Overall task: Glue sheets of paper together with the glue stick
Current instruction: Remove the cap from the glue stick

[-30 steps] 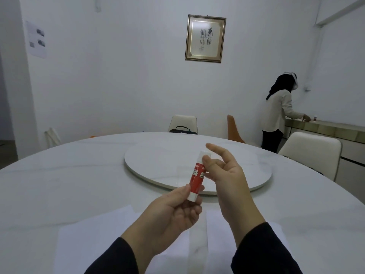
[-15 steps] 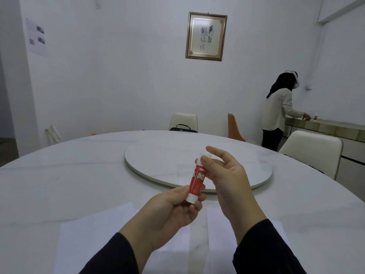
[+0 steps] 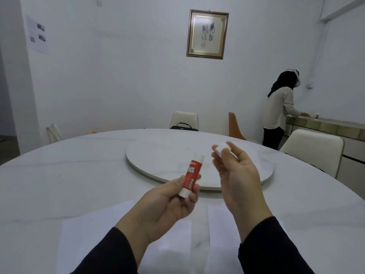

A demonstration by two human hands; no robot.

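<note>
A red and white glue stick is held tilted above the table by my left hand, gripped near its lower end; its top is uncapped. To the right and slightly higher, my right hand pinches the white cap between thumb and fingers, apart from the stick. Two white paper sheets lie flat on the table under my arms: a left sheet and a right sheet, with a narrow strip of tabletop between them. My forearms hide part of both.
The round white marble table carries a raised turntable at its centre. Chairs stand at the far side and right. A person stands at a counter at the back right.
My right hand has pulled the cap off the glue stick and moved right and up with it. My left hand has tilted the stick slightly left.
</note>
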